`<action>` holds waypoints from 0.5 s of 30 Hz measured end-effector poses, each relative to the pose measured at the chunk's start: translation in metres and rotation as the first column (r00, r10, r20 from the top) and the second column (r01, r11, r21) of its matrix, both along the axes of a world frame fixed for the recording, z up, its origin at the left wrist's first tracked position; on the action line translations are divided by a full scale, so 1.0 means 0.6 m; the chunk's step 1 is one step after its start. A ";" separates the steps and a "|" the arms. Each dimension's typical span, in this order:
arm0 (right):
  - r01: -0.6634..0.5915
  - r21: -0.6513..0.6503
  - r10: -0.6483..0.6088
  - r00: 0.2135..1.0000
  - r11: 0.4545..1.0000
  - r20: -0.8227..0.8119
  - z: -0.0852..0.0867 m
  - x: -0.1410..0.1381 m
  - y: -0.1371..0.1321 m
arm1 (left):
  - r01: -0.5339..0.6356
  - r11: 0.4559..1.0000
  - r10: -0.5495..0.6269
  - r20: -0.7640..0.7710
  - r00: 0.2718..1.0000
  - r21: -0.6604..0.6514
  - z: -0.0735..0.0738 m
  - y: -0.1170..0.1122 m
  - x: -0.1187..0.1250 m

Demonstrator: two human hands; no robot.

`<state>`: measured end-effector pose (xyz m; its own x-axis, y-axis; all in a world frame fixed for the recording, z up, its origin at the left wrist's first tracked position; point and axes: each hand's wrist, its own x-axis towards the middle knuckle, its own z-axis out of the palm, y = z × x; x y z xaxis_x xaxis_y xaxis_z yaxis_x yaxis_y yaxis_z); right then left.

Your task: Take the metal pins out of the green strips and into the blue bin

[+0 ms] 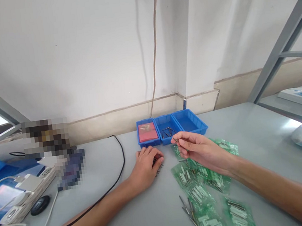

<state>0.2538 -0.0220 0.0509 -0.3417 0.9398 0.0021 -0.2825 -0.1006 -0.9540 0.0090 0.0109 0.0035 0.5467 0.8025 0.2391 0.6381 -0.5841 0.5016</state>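
My left hand [147, 167] rests on the table with its fingers curled over several thin metal pins [159, 167], whose ends show beside the thumb. Higher and to the right, my right hand [196, 147] pinches a small metal pin [175, 140] between thumb and fingertips; most of it is hidden. Just behind the hands, a blue bin [167, 139] contains several loose pins. Green plastic bags [198, 195] of metal pins and white pieces lie below my right hand. Several loose metal pins [189, 211] lie to the left of these bags.
A blue bin [138, 136] with a red packet [148, 132] and another blue bin [204, 126] flank the bin of pins. A black cable [115, 183] crosses my left forearm. Left are a black mouse [40, 205] and a power strip [41, 176]. A metal frame [273, 54] stands right.
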 end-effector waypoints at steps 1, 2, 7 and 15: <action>0.000 -0.001 0.000 1.000 1.000 0.010 0.001 0.000 -0.001 | 0.002 1.000 -0.002 -0.001 1.000 0.002 -0.001 0.000 0.000; 0.004 -0.003 -0.004 1.000 1.000 0.017 0.002 -0.001 -0.001 | 0.004 1.000 -0.004 -0.005 1.000 0.004 -0.001 0.000 -0.001; 0.031 0.005 -0.031 0.999 1.000 0.039 -0.001 -0.004 0.000 | 0.007 1.000 -0.007 -0.013 1.000 0.011 -0.001 -0.001 0.000; 0.142 0.112 -0.161 0.969 0.984 0.188 -0.009 0.004 0.008 | 0.007 0.999 -0.007 -0.016 1.000 0.032 -0.001 -0.002 0.000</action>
<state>0.2565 -0.0170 0.0453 -0.1983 0.9792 0.0431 -0.0946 0.0247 -0.9952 0.0090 0.0097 0.0031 0.5563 0.7907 0.2555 0.6420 -0.6042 0.4721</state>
